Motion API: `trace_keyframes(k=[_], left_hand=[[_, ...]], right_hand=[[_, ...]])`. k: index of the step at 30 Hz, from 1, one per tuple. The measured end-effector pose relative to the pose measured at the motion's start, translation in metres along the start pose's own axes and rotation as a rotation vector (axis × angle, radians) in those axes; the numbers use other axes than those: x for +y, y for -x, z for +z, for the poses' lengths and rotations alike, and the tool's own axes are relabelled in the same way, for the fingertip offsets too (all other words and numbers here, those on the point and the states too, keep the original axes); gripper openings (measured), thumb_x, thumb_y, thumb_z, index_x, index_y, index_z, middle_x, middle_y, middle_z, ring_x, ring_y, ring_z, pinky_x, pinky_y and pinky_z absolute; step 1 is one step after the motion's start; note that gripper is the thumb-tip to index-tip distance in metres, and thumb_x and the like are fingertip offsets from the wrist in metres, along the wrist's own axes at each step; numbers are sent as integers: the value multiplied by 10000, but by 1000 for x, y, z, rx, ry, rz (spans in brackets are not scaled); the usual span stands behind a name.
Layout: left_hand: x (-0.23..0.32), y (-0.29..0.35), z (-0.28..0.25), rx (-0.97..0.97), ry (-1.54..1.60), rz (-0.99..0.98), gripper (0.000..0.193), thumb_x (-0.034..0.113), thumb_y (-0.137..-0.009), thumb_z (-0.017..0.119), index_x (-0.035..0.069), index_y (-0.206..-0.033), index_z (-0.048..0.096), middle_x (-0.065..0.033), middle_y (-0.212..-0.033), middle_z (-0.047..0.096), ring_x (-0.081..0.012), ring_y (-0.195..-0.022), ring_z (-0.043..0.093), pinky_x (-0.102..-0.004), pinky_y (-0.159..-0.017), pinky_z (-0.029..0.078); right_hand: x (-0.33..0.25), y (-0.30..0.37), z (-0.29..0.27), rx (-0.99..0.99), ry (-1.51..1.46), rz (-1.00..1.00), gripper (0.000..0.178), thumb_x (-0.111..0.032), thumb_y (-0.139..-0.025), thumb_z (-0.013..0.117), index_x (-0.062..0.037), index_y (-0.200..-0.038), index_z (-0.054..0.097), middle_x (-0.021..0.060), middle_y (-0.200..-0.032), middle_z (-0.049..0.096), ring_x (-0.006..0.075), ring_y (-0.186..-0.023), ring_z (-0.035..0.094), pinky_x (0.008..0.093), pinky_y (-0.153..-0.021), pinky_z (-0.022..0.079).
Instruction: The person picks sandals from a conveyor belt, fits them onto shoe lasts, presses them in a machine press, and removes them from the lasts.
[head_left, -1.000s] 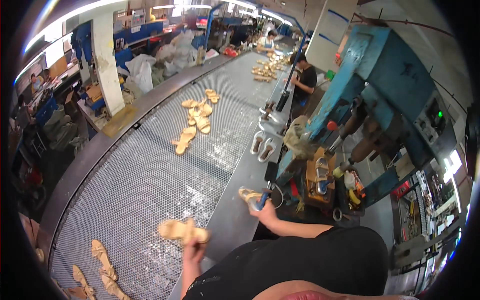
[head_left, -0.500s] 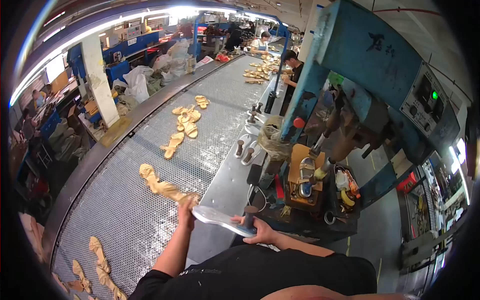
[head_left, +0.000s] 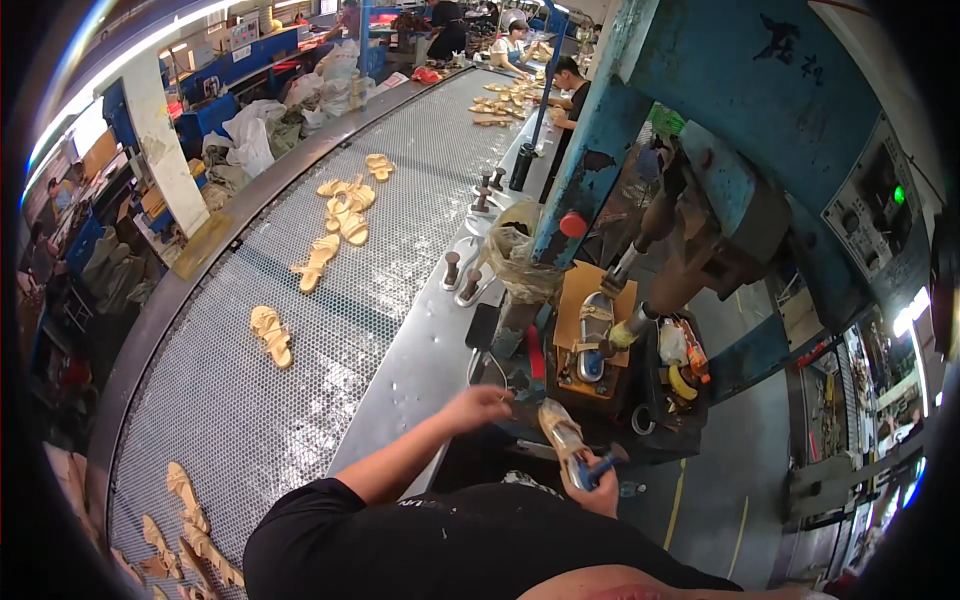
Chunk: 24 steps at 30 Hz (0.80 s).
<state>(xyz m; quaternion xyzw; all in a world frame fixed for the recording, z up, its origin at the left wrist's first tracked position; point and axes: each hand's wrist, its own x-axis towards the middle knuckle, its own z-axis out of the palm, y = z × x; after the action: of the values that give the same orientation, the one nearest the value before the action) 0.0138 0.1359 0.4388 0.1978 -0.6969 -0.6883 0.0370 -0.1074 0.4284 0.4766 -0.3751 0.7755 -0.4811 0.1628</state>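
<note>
My right hand [head_left: 598,492] grips a metal shoe last by its dark post handle [head_left: 606,462], close in front of my body. A tan strappy sandal [head_left: 562,428] sits over the last, its toe end tilted up toward the machine. My left hand [head_left: 480,408] hovers just left of that sandal, apart from it, fingers spread and holding nothing. Ahead, another metal last with a strappy sandal [head_left: 595,325] lies in the press, beneath its metal arms. A single tan sandal [head_left: 270,336] rests on the mesh conveyor [head_left: 330,400] to the left.
The blue press [head_left: 590,190] rises at the right, its red button [head_left: 573,224] facing me. Lasts with post handles [head_left: 451,265] line the metal ledge [head_left: 400,390]. More sandals [head_left: 345,208] lie along the conveyor. A tray with a banana [head_left: 683,384] sits right of the press; co-workers [head_left: 565,90] work farther up.
The nearer sandal has left the conveyor and is now on the last. My left hand has let go and moved right; my right hand has swung the last rightward and turned it toe-up.
</note>
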Motion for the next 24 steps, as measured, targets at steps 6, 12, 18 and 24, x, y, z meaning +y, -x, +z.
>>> trace_keyframes(k=[6,12,18,24], left_hand=[[-18,-81,-6,678,-350,248,710,186,-647,772,49,-1284,493,-183,-1205,560,-340,-1171,508,-400,-995,407],[34,-195,99,483,-695,249,975,353,-593,824,18,-1370,339,-227,-1331,410,-436,-1252,354,-480,-1072,304],[0,-229,159,459,-525,406,776,123,-631,722,17,-1332,405,-193,-1330,442,-445,-1301,322,-499,-1083,314],[-46,-96,99,300,-688,526,621,0,-566,681,33,-1157,492,-185,-1248,486,-438,-1221,393,-473,-1036,349]], right_hand=[[17,27,-49,260,4,199,488,-88,-724,773,27,-1140,545,114,-1091,595,171,-1010,576,314,-895,453],[19,-3,-45,474,-34,208,491,-10,-730,739,26,-1174,533,83,-1094,566,154,-987,533,305,-860,446],[64,-26,-24,628,203,-123,456,-65,-710,758,61,-1111,582,189,-1042,614,292,-965,618,357,-878,479],[77,-94,-10,397,485,-324,534,-68,-724,721,47,-1217,550,226,-1210,580,341,-1162,551,390,-990,410]])
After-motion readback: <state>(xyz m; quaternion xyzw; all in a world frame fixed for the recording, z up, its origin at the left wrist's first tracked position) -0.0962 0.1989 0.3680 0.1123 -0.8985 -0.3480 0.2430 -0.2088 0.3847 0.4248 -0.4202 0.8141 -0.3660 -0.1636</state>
